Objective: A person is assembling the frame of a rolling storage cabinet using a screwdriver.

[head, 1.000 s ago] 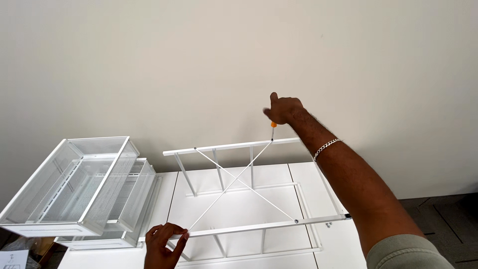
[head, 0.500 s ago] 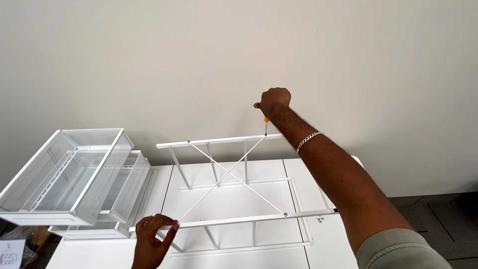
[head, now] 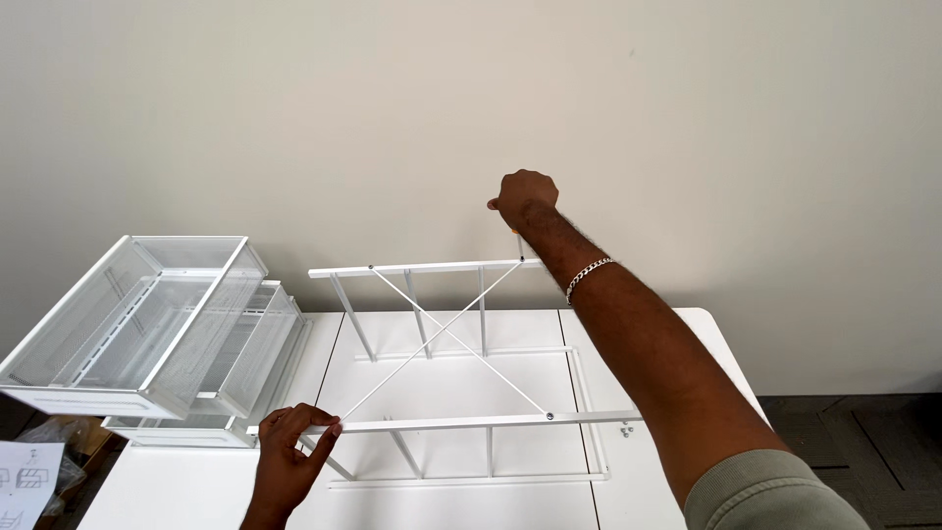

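Since the earlier frames the view has shifted a little: my right hand (head: 525, 199) now sits slightly lower against the wall, and the frame (head: 461, 378) has slid a touch to the right in view. That hand is closed into a fist above the far right corner of the frame, knuckles toward the wall; a thin tool shaft (head: 520, 245) runs down from it to the rail end there — I cannot tell what kind of tool it is. A silver bracelet (head: 589, 275) hangs at the wrist.

My left hand (head: 289, 456) is at the near left corner of the surface (head: 677, 329), fingers curled round the end of the frame's near rail, thumb on top. The frame is white metal, standing in the middle of the white surface, with two thin crossed braces between its long rails.

At the left edge sit stacked mesh baskets (head: 147, 329) — white, tilted, overhanging the surface. Small screws (head: 624, 429) lie just beside the frame's near right end.
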